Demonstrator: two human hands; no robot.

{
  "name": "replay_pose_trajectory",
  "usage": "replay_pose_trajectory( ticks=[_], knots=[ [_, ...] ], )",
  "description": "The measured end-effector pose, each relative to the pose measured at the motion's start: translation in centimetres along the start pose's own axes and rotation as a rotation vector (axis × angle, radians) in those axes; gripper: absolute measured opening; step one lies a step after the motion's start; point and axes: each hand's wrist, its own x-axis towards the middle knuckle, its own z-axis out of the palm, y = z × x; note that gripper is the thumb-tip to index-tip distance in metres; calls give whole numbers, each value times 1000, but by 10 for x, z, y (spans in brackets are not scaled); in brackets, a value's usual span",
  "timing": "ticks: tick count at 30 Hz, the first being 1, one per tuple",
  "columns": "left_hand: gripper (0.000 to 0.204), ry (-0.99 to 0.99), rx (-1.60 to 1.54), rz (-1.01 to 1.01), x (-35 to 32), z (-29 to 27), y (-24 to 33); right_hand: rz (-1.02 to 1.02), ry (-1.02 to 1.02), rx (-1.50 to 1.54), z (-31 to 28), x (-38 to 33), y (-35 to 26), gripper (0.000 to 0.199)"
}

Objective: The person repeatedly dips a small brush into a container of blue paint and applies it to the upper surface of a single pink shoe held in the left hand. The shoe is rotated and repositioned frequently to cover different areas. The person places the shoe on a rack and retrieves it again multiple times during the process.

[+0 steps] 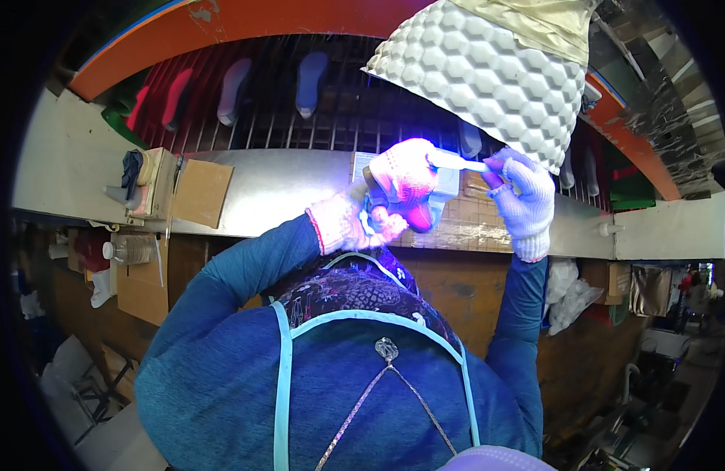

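Glare washes out much of the rounded piece (410, 174) near the centre of the frame, so its exact kind is hard to tell; its lower part shows a deep pink to purple. It lies between the hands, just above and to the right of the left hand (348, 223) and well to the left of the right hand (524, 196). White knit gloves cover both hands, which are apart from each other. The left hand is closed on the piece, its fingers curled round the lower left edge. On the other side, the right hand pinches a slim white tool (461, 163) that points left toward the piece; its far end melts into the glare, and whether it touches cannot be told. Behind the piece sits a pale blue-and-white object (448, 185), beside taped cardboard (485, 225) on a metal ledge (262, 184). Across the upper part of the frame, a blue sole-shaped piece (310, 82) and a pink sole-shaped piece (176, 100) rest on metal rods (280, 118), while a white honeycomb-patterned sheet (484, 74) hangs at the upper right.
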Motion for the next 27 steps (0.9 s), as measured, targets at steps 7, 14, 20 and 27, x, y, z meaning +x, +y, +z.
replay_pose_trajectory(
  ticks=[7,14,20,27],
  knots=[
    [51,64,-231,-73,-10,8,-55,50,-103,12,-3,2,8,18],
    [27,-59,-303,69,-22,8,-82,-70,-136,-79,-8,7,-7,15],
    [28,-5,-284,83,-15,0,-83,-41,-71,-149,-1,-2,-15,11],
    [30,-280,-365,-91,-5,-16,-77,276,-75,214,23,-37,-12,12]
  ],
)
